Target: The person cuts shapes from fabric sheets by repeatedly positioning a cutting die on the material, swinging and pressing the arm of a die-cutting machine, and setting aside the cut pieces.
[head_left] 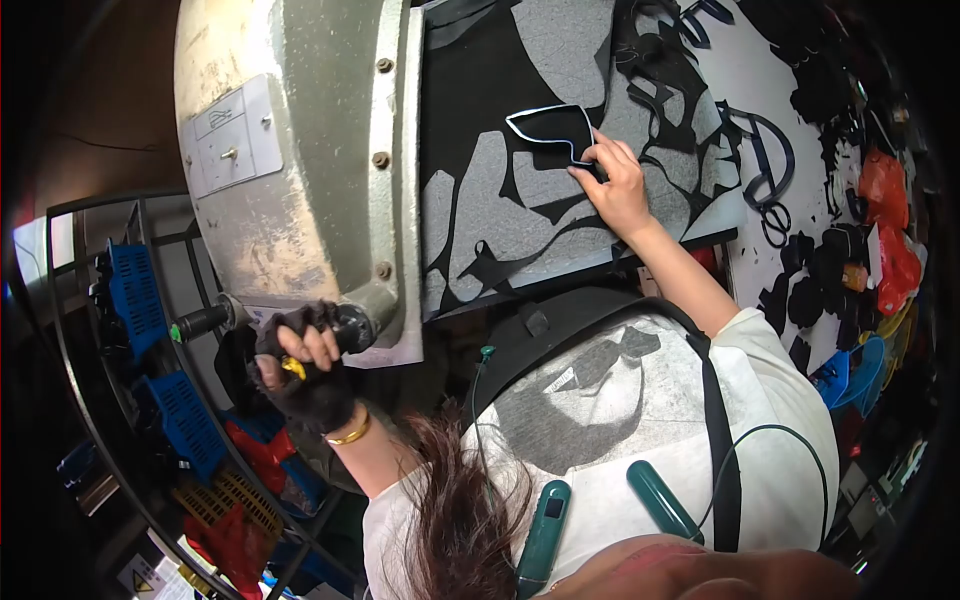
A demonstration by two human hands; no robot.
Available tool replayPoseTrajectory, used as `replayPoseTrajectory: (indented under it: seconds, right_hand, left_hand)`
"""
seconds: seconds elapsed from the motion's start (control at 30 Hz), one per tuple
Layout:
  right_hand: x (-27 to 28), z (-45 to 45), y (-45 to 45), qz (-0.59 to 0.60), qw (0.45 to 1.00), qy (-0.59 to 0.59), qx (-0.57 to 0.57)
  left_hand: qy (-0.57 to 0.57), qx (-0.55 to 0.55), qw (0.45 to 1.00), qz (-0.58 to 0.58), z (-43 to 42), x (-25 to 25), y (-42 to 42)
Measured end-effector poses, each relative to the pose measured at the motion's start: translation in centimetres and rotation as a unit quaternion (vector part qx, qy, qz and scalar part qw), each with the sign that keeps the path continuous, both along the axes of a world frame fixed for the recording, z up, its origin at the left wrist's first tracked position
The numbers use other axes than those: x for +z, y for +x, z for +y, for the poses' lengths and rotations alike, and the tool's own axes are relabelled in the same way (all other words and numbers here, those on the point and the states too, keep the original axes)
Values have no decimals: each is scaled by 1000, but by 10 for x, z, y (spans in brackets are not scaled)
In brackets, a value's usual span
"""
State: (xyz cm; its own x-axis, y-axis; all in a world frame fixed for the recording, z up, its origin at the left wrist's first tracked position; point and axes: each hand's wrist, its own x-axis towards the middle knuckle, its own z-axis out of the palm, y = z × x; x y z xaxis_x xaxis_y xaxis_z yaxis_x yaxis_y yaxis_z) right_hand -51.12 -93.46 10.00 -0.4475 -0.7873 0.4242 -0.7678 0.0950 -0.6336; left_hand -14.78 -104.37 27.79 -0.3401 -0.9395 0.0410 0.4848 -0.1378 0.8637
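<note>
My left hand, in a dark fingerless glove, wraps around the black handle low on the side of a large cream-coloured press head. My bare right hand holds the near right edge of a metal cutting die between thumb and fingers. The die is a thin outline with a pointed left end. It lies on black sheet material, close to openings where grey shows through. Part of its right edge is hidden by my fingers.
Thin black offcuts lie tangled on the right of the cutting surface. Beyond it, a white table holds dark strips, loops and black piles. Blue crates stand on a metal rack at the left. Red bags lie at the far right.
</note>
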Motion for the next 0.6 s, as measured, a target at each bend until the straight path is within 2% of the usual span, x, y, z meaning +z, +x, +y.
replayPoseTrajectory:
  seconds: [0.03,0.1,0.17,0.23,0.3,0.37,0.43,0.5,0.6]
  right_hand:
    - [3,-3,2,1,1000,-6,-1]
    - [3,-5,2,-3,1000,-10,12]
    - [4,-3,1,-3,1000,-11,9]
    - [1,-4,1,-3,1000,-8,6]
    - [-8,-1,-5,8,1000,17,17]
    - [6,1,-6,-30,998,60,20]
    - [12,3,-11,-67,992,101,20]
    - [11,9,-25,-265,962,26,65]
    - [19,29,-46,-280,960,-8,-6]
  left_hand:
    - [-26,-36,999,15,2,3,-5]
    - [-12,-25,999,17,15,3,-25]
    - [-30,-45,998,-33,32,3,-49]
    - [-64,-13,994,-85,47,-11,-69]
    - [-22,-99,994,-36,54,-4,-111]
    - [17,-180,980,-77,58,7,-140]
    - [3,-235,964,-124,60,13,-168]
    - [-138,-262,935,-193,55,7,-197]
    - [-368,-211,871,-249,56,-17,-238]
